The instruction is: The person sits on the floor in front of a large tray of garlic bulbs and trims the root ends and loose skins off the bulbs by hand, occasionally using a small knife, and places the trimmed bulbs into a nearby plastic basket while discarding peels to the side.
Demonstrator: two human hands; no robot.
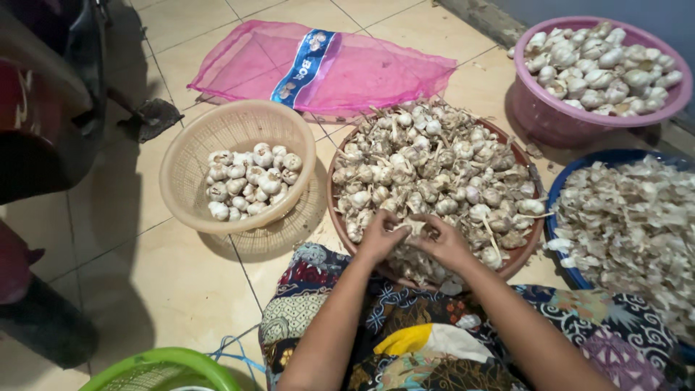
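Both hands work at the near edge of a round reddish-brown tray (523, 255) heaped with unpeeled garlic bulbs (434, 170). The left hand (381, 235) and the right hand (443, 242) meet over one pale garlic bulb (413, 227), fingers curled around it from either side; each hand is closed in a grasp on this bulb. The bulb sits just above the heap, near the person's lap, which is covered by a patterned multicolour cloth (434, 340).

Handling judgement:
- The bulb appears light and firm, with a dry papery skin that flakes and slides under pressure.
- The cloves would likely separate if squeezed hard, so a moderate grip around the body is suitable.
- The stem end offers a point to pinch and twist.

Surroundings:
- To the left of the tray, a beige perforated plastic basket (190, 163) contains cleaned white bulbs.
- To the right, a blue basin (561, 190) holds a pile of loose dry skins.
- Behind it, a pink plastic basin (550, 119) is filled with more bulbs.
- A pink mesh sack (376, 72) lies flat on the tiled floor (145, 275).
- A green plastic rim (163, 362) shows at the bottom left.
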